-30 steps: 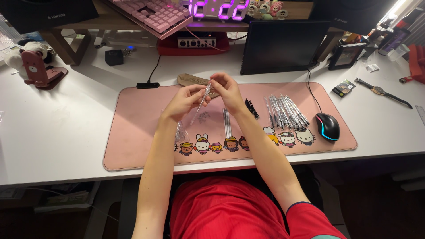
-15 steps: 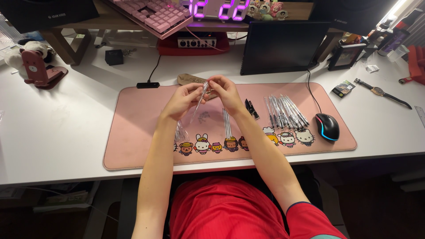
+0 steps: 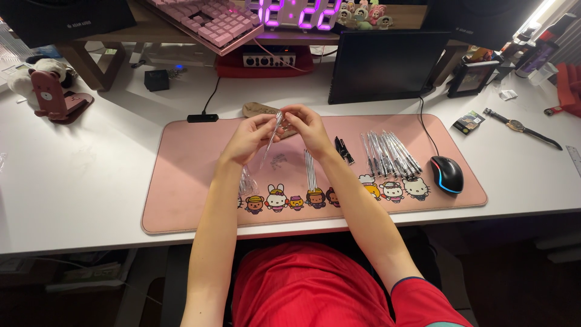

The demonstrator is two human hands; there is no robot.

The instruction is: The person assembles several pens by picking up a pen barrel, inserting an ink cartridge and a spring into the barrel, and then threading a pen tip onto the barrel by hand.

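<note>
Head view, looking down on a white bench point(image 3: 91, 181) covered in part by a pink desk mat point(image 3: 187, 181) edged with cartoon figures. Left hand point(image 3: 251, 138) and right hand point(image 3: 308, 127) raised together above the mat's upper middle, fingers of both pinched on one slim clear-wrapped pen point(image 3: 272, 134), held slanted from 1 o'clock down to 7 o'clock between them. At 6 o'clock of the hands, flat on the mat, a small bundle of similar pens point(image 3: 310, 172); at 7 o'clock, crumpled clear wrappers point(image 3: 246, 180) beside the left forearm. At 3 o'clock, a fanned row of wrapped pens point(image 3: 390, 154), with a small black clip-like item point(image 3: 344, 150) between it and the right wrist. Farther toward 3 o'clock, a black mouse point(image 3: 446, 174) on the mat's edge. At 12 o'clock, a dark monitor point(image 3: 387, 63), a pink keyboard point(image 3: 209, 18) and a purple-lit clock point(image 3: 299, 12). At 2 o'clock, a wristwatch point(image 3: 520, 126) lying on the bench
</note>
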